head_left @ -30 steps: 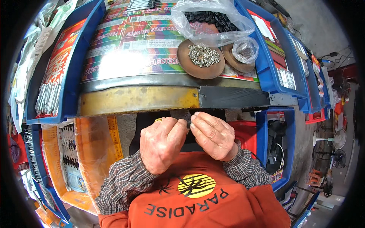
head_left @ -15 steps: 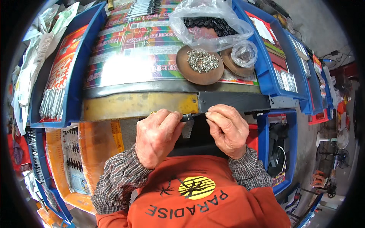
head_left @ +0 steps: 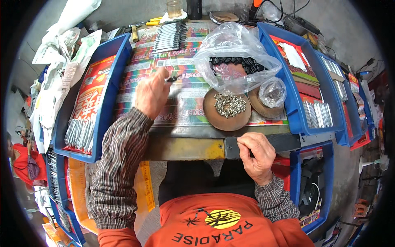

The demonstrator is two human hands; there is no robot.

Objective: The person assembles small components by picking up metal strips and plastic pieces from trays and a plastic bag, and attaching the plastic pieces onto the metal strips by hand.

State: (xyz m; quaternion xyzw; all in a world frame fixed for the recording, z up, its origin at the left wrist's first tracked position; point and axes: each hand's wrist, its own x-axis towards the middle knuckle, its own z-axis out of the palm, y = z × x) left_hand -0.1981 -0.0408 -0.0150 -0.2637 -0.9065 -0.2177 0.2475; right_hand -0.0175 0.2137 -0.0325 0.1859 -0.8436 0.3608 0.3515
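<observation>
Pinching a slim, stiff, light black pen part [head_left: 172, 78] by its end in left hand [head_left: 151, 95] mid-desk; right hand [head_left: 257, 155] resting curled, seemingly empty, at desk's [head_left: 185, 149] front edge.

I see a workbench [head_left: 185, 148] with a worn metal front edge, covered in bright printed sheets. Blue plastic bins [head_left: 317, 78] flank the workbench on both sides. Beyond its far edge runs a grey concrete floor [head_left: 341, 24], evenly lit.
</observation>
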